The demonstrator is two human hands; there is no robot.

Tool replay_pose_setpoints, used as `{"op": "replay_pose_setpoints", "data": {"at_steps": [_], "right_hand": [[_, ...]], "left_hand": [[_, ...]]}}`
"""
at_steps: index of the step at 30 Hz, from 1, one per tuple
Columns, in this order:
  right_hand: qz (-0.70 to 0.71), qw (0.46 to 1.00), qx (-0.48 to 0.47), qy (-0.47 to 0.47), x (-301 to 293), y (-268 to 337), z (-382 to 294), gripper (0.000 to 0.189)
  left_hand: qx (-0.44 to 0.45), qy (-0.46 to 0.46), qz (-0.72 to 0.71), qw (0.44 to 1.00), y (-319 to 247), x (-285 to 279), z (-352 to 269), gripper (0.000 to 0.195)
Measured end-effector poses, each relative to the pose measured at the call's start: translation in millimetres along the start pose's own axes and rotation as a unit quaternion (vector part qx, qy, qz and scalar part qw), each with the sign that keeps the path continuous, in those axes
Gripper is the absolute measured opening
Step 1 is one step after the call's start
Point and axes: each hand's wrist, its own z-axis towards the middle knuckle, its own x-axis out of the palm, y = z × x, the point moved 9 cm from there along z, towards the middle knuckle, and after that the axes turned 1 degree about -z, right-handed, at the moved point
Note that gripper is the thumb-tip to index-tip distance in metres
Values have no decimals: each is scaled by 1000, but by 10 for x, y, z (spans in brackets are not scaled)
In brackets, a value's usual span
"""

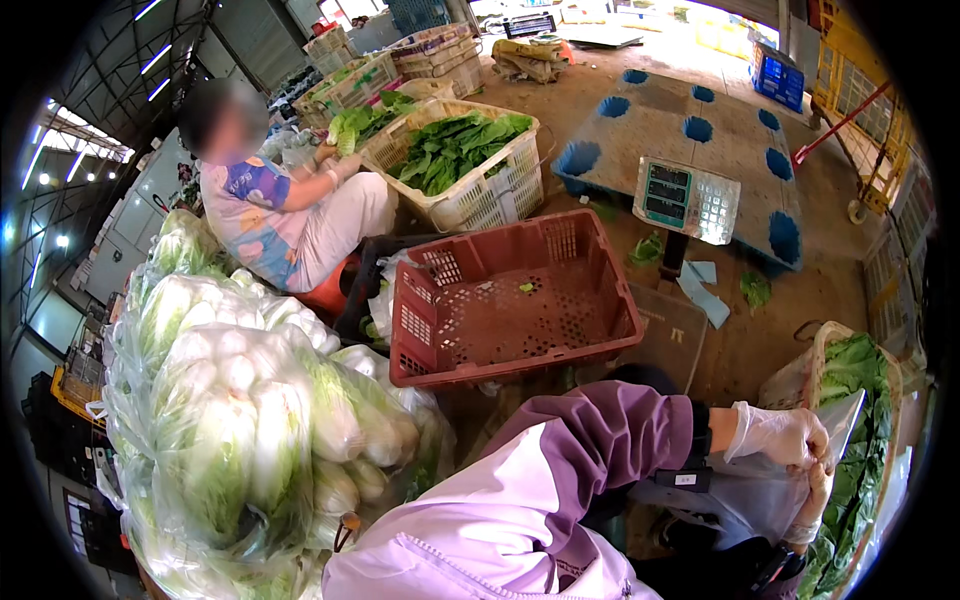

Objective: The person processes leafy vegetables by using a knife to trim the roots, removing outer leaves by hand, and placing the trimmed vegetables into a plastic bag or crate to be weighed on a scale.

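My left hand (784,439), in a thin whitish glove, pinches the mouth of a clear plastic bag (739,491) at the right. Just below it my right hand (810,504), also gloved, grips the same bag, and the fingers of both hands meet at its edge. The bag hangs down in front of my legs and looks flat. Right beside my hands stands a pale basket (831,334) of green leafy vegetables (855,480). Part of the bag's upper edge overlaps the leaves in view. My fingertips are partly hidden by one another.
A red-brown plastic crate (517,300), holding only leaf scraps, rests beside the scale display (686,199). Bagged pale-stemmed greens (240,420) pile up at left. A seated person (255,202) handles leaves by a cream crate (480,199). Behind lies a blue-holed pallet (660,124).
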Motion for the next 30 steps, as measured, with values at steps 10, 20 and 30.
{"op": "replay_pose_setpoints", "data": {"at_steps": [10,20,30], "right_hand": [[-199,966,-26,-166,-259,-110,62,8],[232,909,-9,-347,-2636,-888,-324,42],[15,989,90,-117,-1011,-163,-194,41]], "left_hand": [[39,-183,-7,982,-13,-328,-16,9],[75,-124,199,969,-315,-97,-136,44],[14,-420,396,816,-21,-1814,-339,14]]}}
